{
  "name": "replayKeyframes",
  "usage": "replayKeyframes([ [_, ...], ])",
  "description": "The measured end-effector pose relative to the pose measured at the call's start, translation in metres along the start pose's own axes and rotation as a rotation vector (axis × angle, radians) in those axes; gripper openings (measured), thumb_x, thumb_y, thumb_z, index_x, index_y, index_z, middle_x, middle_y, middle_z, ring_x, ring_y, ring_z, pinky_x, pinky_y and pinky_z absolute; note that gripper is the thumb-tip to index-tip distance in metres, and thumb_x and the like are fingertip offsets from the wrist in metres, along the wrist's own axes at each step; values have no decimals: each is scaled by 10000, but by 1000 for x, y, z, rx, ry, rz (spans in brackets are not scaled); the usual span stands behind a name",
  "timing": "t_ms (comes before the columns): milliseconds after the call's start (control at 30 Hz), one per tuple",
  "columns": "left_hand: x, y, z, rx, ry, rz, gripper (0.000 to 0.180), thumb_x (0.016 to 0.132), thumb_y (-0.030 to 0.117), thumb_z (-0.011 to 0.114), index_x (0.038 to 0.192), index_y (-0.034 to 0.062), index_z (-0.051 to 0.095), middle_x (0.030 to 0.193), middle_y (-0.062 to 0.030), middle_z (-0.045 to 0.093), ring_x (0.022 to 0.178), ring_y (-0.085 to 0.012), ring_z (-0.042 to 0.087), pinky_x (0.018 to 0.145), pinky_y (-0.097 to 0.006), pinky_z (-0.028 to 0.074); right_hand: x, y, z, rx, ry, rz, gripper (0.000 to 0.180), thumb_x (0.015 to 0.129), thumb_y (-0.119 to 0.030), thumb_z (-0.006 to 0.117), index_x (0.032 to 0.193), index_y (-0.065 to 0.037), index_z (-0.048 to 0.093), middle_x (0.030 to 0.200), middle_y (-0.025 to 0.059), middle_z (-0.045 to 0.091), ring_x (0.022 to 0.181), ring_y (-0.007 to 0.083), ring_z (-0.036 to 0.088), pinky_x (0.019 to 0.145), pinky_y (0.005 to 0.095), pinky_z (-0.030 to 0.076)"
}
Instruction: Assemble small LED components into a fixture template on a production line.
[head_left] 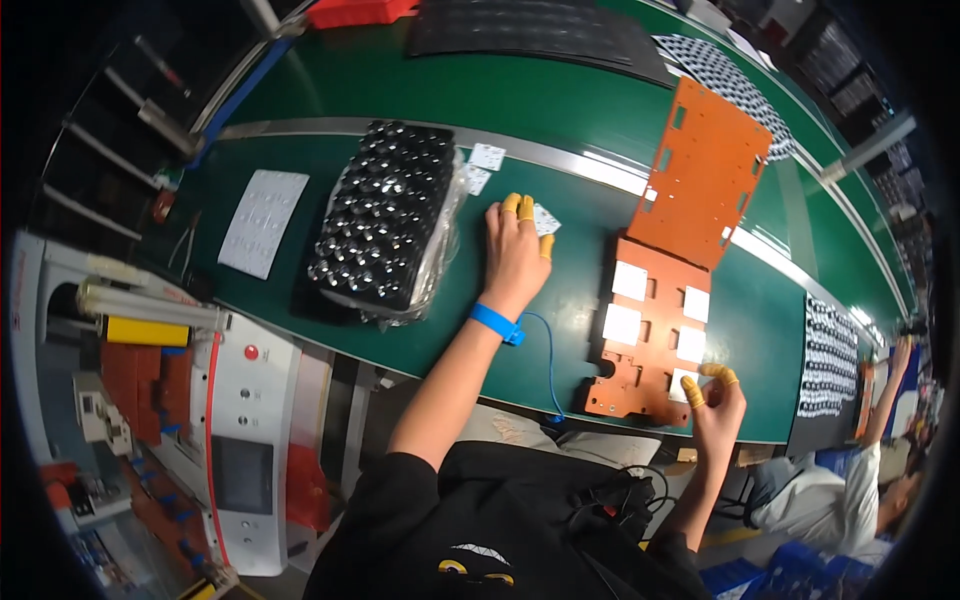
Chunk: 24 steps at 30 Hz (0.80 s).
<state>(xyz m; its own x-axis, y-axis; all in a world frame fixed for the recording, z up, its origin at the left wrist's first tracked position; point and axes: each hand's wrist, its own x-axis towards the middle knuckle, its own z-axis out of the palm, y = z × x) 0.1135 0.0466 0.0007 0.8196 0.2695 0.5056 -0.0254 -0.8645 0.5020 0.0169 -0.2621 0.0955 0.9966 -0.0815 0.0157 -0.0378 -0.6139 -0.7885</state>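
Note:
Yellow finger covers sit on the fingertips of both hands. My left hand (516,255), with a blue wrist strap (494,322), reaches over the table with fingers apart at the edge of a small white printed board (545,220). Two similar boards, one of them a white square (487,157), lie further off. My right hand (719,412) is at the near end of an orange fixture plate (640,385), thumb and finger apart beside a white square piece (679,386). Several such pieces sit in the plate. Its orange hinged-looking lid (700,175) stands raised on the far side.
A stack of black trays with shiny round cups (385,215) stands left of my left hand, partly in clear plastic. A white sheet (263,222) lies further left. A white machine (250,450) borders the table at left. At right are a dotted panel (830,355) and a co-worker (825,495).

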Motion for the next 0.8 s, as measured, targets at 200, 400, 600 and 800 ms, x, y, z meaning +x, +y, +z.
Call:
replayKeyframes([
  [200,-6,-8,-8,29,-39,-81,437,753,196,742,1000,-127,581,1208,-249,480,1198,-401,367,1053,-462,317,0,-117,88,72,-400,-418,204,804,-17,718,989,8,637,726,53,609,635,107,565,573,236,417],
  [400,-20,-12,5,-1005,-220,-222,327,946,258,512,1190,40,513,1198,-169,510,1153,-277,480,964,-416,385,43,-204,176,285,-398,-871,264,796,24,672,1056,3,633,965,131,616,767,244,617,697,316,497],
  [600,-20,-12,7,-455,35,125,372,843,86,624,1194,22,518,1020,-131,547,927,-267,533,818,-392,443,83,-221,241,270,-442,-1063,282,800,35,663,1079,3,642,1049,152,634,768,265,632,685,344,515],
  [800,-10,-3,-16,-429,-32,156,461,810,63,623,1249,-1,497,1028,-158,550,920,-302,531,815,-408,442,88,-229,241,255,-487,-1030,191,802,28,654,992,38,632,951,190,644,843,368,641,728,386,525],
])
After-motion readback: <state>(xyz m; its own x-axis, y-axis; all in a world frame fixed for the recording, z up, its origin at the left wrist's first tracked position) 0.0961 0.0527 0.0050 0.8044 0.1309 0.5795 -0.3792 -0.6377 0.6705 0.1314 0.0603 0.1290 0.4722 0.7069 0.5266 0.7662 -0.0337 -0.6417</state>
